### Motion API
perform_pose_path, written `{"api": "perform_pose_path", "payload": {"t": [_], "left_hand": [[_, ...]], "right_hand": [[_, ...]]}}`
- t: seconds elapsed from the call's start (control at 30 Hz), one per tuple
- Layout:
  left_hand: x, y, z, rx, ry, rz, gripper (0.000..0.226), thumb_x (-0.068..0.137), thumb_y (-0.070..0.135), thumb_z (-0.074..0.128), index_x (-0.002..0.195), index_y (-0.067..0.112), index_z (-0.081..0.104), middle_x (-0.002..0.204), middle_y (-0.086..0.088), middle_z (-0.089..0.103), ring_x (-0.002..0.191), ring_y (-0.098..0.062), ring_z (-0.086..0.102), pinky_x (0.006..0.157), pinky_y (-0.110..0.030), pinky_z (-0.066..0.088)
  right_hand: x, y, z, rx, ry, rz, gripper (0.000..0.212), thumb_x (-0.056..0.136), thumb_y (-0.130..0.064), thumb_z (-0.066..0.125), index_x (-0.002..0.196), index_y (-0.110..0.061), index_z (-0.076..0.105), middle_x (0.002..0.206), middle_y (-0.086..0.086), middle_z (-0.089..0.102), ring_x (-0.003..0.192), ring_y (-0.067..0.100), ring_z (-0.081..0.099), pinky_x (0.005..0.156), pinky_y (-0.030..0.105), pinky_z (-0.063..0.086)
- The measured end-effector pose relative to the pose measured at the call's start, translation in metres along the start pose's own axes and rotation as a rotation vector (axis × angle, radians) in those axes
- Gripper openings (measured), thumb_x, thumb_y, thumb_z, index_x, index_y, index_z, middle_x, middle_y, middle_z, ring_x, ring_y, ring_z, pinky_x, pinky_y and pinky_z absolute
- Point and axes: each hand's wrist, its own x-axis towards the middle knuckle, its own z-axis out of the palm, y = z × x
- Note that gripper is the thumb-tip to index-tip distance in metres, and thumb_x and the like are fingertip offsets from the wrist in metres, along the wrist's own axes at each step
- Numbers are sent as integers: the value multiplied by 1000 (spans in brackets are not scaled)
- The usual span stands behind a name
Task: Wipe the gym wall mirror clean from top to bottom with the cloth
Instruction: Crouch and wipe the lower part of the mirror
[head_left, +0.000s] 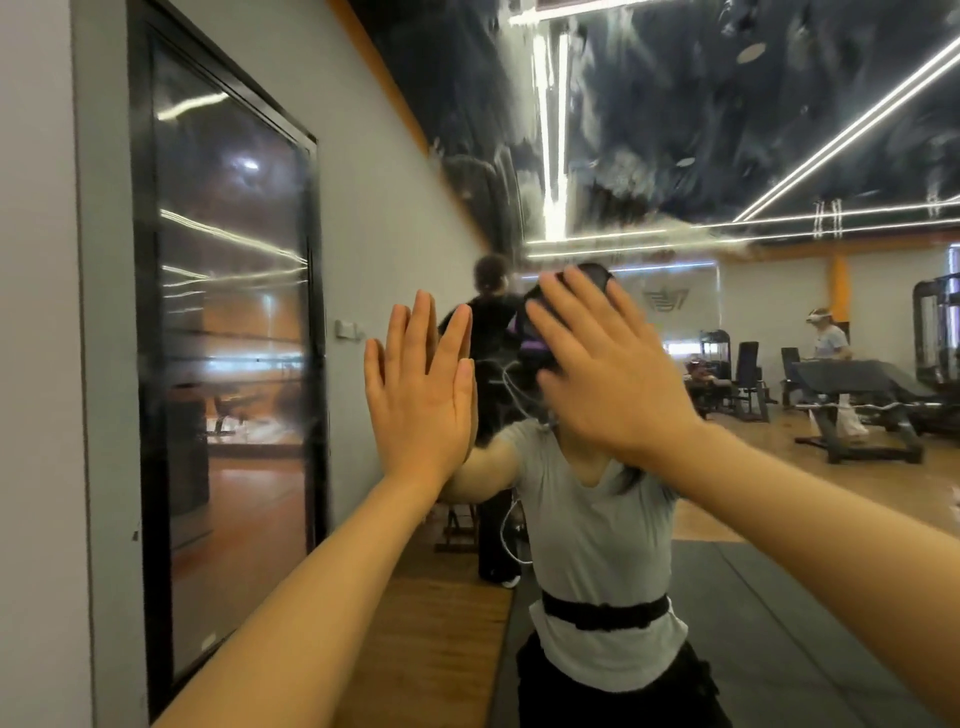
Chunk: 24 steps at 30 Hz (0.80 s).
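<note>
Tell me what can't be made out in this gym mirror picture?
- Cloth: head view shows none; the right hand lies flat with straight fingers, so anything under its palm is hidden.
- Left hand: whether its palm touches the mirror is unclear, seen only from behind.
- Mirror's top and right side: cut off by the frame edge.
- Reflected ceiling: blurred by wet smears.

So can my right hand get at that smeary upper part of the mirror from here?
Probably yes: the right hand lies flat on the mirror just below the streaks, with nothing in the way above it.
</note>
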Motion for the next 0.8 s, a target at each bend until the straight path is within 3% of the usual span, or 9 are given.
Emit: {"api": "perform_pose_path", "payload": {"t": [0.17,0.33,0.43,0.57,0.7,0.8], "left_hand": [[0,1,-2,3,-4,-15,50,104,34,29,154,28,30,164,-6,24,152,-27,18,122,-33,-6],[1,0,-2,-4,-10,-18,51,104,35,28,154,29,31,164,-6,23,152,-26,17,122,-36,-4],[0,1,-3,-4,-14,-21,51,104,35,28,154,29,32,164,-6,23,152,-26,17,122,-34,-6],[0,1,-2,0,-13,-14,51,104,35,28,153,29,33,164,-6,24,152,-25,16,122,-31,-8],[0,1,-2,6,-17,-19,51,103,35,29,154,29,33,164,-6,24,152,-26,16,122,-32,-8],[1,2,-3,4,-22,-18,51,103,35,28,154,29,32,164,-5,22,152,-25,15,121,-32,-10]], "right_hand": [[-37,-19,9,-105,-46,-94,64,102,-48,34,152,-7,38,161,16,29,151,31,21,123,49,14],[-19,6,2,-167,-69,-204,66,98,-47,36,150,-7,40,159,17,34,149,33,26,121,49,15],[15,32,-10,-162,-49,-93,69,97,-49,33,150,-6,41,158,18,34,148,35,29,120,48,14],[45,62,-24,-137,-79,61,69,100,-51,30,155,-9,32,164,14,23,153,32,16,123,50,10],[35,46,-14,-89,-13,143,64,102,-44,37,156,-9,31,165,14,21,153,33,13,123,48,6],[13,25,-7,-104,-15,99,64,101,-43,36,154,-8,33,163,16,24,152,34,16,123,47,6]]}}
